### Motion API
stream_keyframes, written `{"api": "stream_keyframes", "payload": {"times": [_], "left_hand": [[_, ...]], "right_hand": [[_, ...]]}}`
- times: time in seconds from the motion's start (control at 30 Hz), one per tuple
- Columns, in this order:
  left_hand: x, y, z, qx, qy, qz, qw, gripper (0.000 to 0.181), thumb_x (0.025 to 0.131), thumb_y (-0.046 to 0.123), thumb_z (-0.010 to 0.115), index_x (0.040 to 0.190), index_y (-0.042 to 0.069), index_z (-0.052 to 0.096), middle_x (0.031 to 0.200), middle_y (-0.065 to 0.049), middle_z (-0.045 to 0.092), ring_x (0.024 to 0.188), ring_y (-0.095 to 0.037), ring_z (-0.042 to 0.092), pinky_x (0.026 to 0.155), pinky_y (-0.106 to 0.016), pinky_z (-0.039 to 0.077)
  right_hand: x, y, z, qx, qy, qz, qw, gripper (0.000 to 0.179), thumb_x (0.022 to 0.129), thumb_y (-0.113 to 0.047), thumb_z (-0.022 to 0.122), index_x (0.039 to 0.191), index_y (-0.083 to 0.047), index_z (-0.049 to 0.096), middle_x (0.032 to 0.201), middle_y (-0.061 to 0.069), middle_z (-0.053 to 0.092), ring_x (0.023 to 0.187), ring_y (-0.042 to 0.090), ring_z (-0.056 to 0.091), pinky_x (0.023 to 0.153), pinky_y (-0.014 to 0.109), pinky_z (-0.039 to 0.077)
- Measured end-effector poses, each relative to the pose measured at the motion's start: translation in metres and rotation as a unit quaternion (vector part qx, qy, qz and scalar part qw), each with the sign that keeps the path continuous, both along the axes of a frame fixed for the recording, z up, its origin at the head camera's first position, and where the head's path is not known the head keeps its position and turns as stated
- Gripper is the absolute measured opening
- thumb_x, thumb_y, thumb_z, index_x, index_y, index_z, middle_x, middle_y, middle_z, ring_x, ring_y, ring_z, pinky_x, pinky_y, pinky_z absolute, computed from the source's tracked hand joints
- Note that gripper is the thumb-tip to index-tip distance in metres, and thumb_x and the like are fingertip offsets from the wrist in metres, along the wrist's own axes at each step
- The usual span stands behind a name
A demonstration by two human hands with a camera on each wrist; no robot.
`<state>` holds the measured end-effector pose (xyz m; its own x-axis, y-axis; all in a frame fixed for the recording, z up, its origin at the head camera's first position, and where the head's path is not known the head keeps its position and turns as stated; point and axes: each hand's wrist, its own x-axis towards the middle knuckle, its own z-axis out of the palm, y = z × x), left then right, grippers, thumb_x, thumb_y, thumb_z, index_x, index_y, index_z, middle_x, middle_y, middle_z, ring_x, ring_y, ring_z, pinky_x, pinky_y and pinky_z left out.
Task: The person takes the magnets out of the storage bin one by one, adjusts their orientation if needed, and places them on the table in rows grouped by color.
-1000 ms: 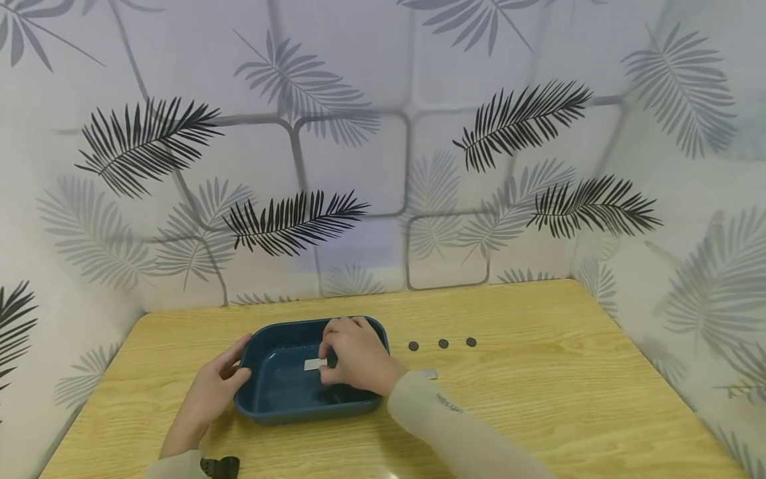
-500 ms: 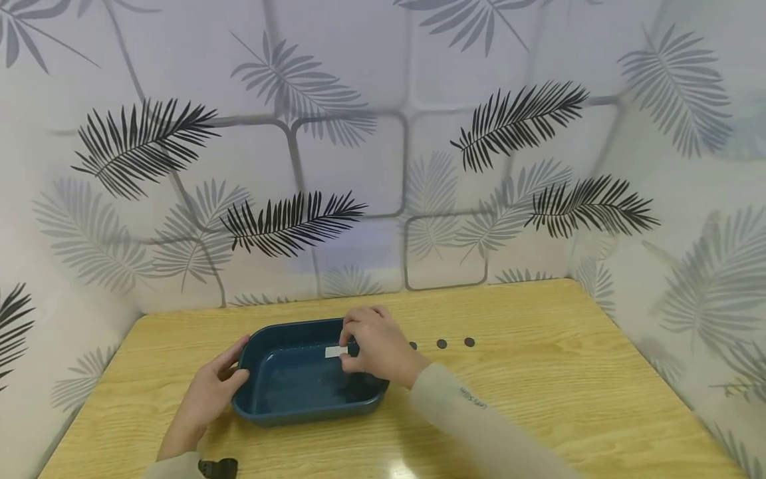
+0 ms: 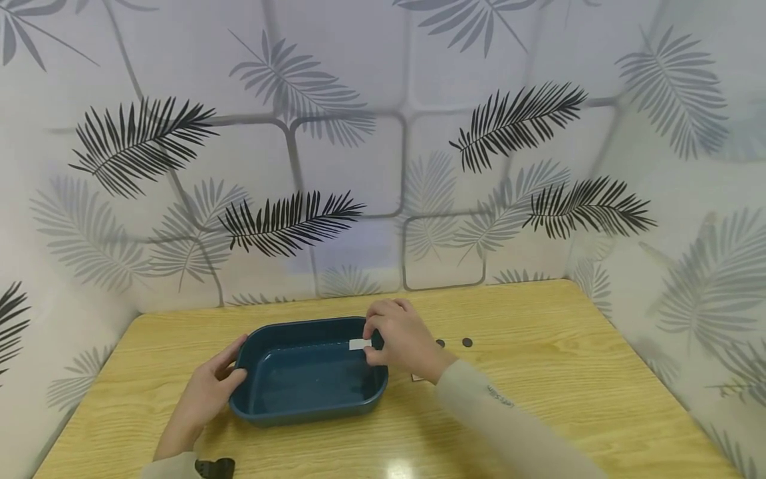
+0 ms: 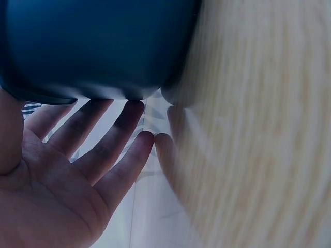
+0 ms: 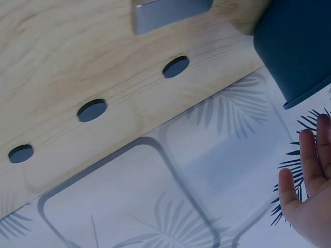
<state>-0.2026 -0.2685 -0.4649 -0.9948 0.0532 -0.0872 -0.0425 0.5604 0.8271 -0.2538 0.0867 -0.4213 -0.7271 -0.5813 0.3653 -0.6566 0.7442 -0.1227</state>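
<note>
A dark blue rectangular plastic tub (image 3: pixel 311 414) stands on the wooden table. My left hand (image 3: pixel 206 392) holds its left end, thumb over the rim and fingers along the outside wall; in the left wrist view the fingers (image 4: pixel 121 126) spread against the tub's side. Over the tub's right end, my right hand (image 3: pixel 403 339) pinches a small white rectangular piece (image 3: pixel 358 344) between thumb and fingertips. The right wrist view shows that hand's fingers beside the tub wall (image 5: pixel 297 49), with the white piece out of sight there.
Dark round discs, one of them a disc (image 3: pixel 467 342), lie in a row right of the tub; the right wrist view shows three. A flat pale rectangular piece (image 5: pixel 173 13) lies near them. A leaf-patterned wall covering (image 3: pixel 359 166) rises behind the table (image 3: pixel 538 372).
My right hand has moved right and slightly up with the white piece, from the tub's middle to its right rim. The left hand keeps its hold on the tub.
</note>
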Motion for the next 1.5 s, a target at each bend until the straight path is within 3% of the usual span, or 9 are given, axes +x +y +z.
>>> {"api": "stream_keyframes", "payload": {"times": [0.4,1.07,1.5], "left_hand": [[-0.003,0.001,0.0,-0.002,-0.006,-0.004,1.0,0.063,0.106,0.013,0.052,0.165,0.015,0.027,0.164,-0.026,0.035,0.146,-0.05,0.042,0.11,-0.05,0.052],[0.0,0.003,0.003,-0.01,0.0,-0.001,0.9999,0.063,0.106,0.011,0.052,0.164,0.013,0.028,0.164,-0.026,0.034,0.145,-0.05,0.043,0.111,-0.052,0.051],[0.001,0.002,0.001,-0.007,-0.005,0.0,1.0,0.064,0.106,0.012,0.052,0.165,0.015,0.026,0.165,-0.026,0.034,0.147,-0.051,0.04,0.112,-0.055,0.049]], "right_hand": [[0.0,0.045,-0.007,-0.015,0.0,-0.016,0.9998,0.011,0.081,-0.025,0.082,0.083,-0.02,0.073,0.11,-0.004,0.066,0.11,0.02,0.062,0.112,0.051,0.045],[0.004,0.121,-0.027,-0.028,-0.04,-0.041,0.998,0.014,0.077,-0.017,0.084,0.079,-0.019,0.07,0.108,-0.001,0.067,0.11,0.026,0.063,0.111,0.056,0.044],[0.013,0.151,-0.042,-0.011,-0.048,-0.043,0.9979,0.025,0.077,-0.01,0.078,0.069,-0.028,0.062,0.103,-0.005,0.068,0.105,0.019,0.063,0.106,0.057,0.046]]}}
